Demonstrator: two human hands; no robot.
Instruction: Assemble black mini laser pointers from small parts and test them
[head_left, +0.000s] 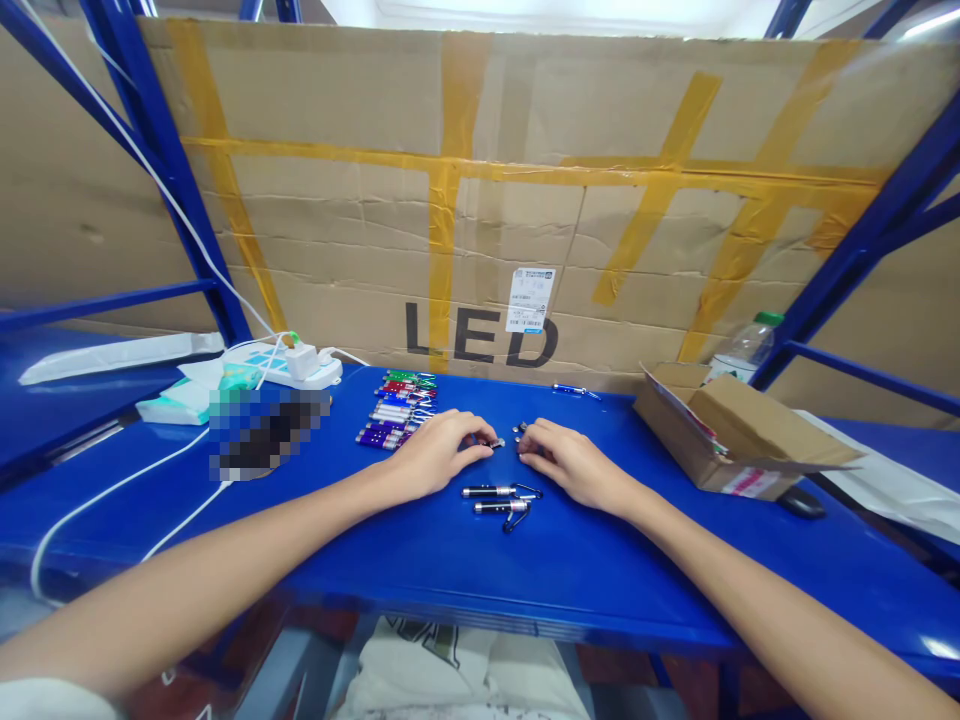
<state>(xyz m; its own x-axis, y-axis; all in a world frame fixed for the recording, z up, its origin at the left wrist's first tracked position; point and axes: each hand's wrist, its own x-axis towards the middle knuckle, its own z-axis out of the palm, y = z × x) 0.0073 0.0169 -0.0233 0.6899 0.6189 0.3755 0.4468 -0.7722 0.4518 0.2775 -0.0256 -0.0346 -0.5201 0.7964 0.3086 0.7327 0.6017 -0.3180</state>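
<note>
Near: two black penlights point(495, 499) lay on our desk point(525, 580) | Beyond: our left hand point(439, 448) had its fingers pinching a small, mostly hidden part point(501, 442); our right hand point(570, 458) curled by small metallic bits point(520, 428), grip we couldn't tell | Farther: multicoloured penlights point(394, 412) lined up leftward; one blue penlight point(571, 389) lay before LED-marked cardboard point(360, 240)

Two black penlights point(486, 492) lie near, one blue penlight point(570, 389) far. One open box point(671, 430) and one bottle point(750, 345) stand right, one power strip point(324, 374) left. The left penlight row point(391, 414) is too crowded to count.
</note>
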